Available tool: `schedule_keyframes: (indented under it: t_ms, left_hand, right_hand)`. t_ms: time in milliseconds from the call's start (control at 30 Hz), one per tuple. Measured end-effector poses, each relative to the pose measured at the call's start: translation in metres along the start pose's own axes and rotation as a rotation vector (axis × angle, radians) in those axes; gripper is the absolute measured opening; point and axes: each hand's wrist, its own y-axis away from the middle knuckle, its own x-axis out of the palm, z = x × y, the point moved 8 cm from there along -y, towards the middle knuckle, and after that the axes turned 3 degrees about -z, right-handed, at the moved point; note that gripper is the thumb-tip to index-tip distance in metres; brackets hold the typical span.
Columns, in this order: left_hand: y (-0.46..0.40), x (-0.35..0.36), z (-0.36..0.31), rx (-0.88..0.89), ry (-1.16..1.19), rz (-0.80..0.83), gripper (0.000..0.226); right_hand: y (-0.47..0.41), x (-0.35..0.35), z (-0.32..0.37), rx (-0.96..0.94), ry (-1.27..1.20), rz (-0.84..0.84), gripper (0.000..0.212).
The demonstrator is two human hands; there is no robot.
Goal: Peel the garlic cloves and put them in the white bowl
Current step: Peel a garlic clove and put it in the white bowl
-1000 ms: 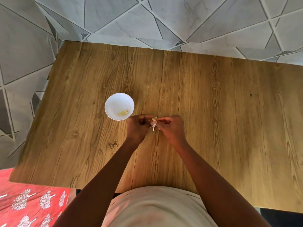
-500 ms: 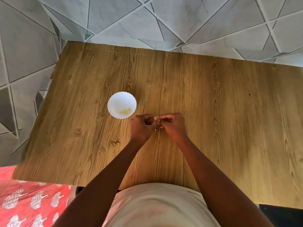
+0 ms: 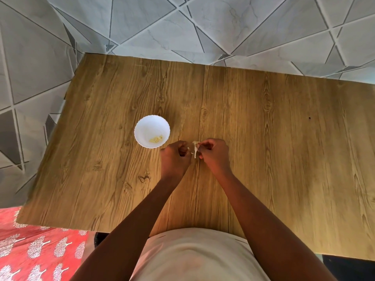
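Here, pale garlic clove [image 3: 195, 146] w/ papery skin dangling, half-peeled.

A garlic clove [image 3: 196, 144] is pinched at the fingertips of the right hand [image 3: 213, 154], mostly covered by them; whether it is fully peeled is too small to tell. A pale strip of skin [image 3: 195, 153] hangs below it. The left hand [image 3: 175, 157] curls its fingers inward, hiding its grip; a thin pale sliver shows at its fingertips, too small to identify. Small yellowish pieces [image 3: 156, 139] lie in the white bowl [image 3: 142, 126], too tiny to count. The wooden surface [image 3: 284, 159] is cut off by the right edge. Both forearms run out of the bottom edge.
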Motion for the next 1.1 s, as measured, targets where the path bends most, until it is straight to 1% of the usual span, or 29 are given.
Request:
schedule_keyframes:
  t_ms: [67, 133, 233, 300, 467, 600, 667, 800, 933, 1100]
  left_hand:
    - [0.002, -0.003, 0.006, -0.058, 0.040, -0.012, 0.019]
    - [0.003, -0.003, 0.011, -0.100, 0.082, 0.005, 0.019]
    - [0.005, -0.002, 0.015, -0.140, 0.138, 0.025, 0.022]
    - [0.006, -0.002, 0.017, -0.146, 0.158, 0.023, 0.018]
    - [0.008, 0.000, 0.025, -0.211, 0.253, 0.002, 0.010]
    - [0.012, 0.000, 0.036, -0.307, 0.369, -0.014, 0.013]
    - [0.014, 0.000, 0.039, -0.327, 0.395, -0.008, 0.015]
    - [0.015, 0.000, 0.039, -0.320, 0.403, 0.017, 0.012]
    - [0.013, 0.001, 0.042, -0.297, 0.330, 0.024, 0.012]
    - [0.012, 0.000, 0.037, -0.159, 0.218, 0.083, 0.016]
  right_hand:
    - [0.000, 0.003, 0.003, -0.028, 0.091, -0.008, 0.005]
    - [0.001, 0.005, 0.008, -0.056, 0.187, -0.024, 0.006]
    - [0.004, 0.005, 0.013, -0.099, 0.223, -0.030, 0.007]
    - [0.007, 0.006, 0.014, -0.139, 0.214, -0.023, 0.008]
    - [0.019, 0.003, 0.015, -0.277, 0.094, -0.003, 0.017]
    - [0.027, 0.009, 0.006, -0.245, 0.053, 0.106, 0.022]
    - [0.028, 0.013, 0.006, -0.258, 0.052, 0.120, 0.025]
    - [0.030, 0.017, 0.011, -0.297, 0.116, 0.098, 0.021]
    - [0.033, 0.017, 0.013, -0.308, 0.117, 0.076, 0.018]
    - [0.034, 0.014, 0.008, -0.260, 0.104, 0.026, 0.022]
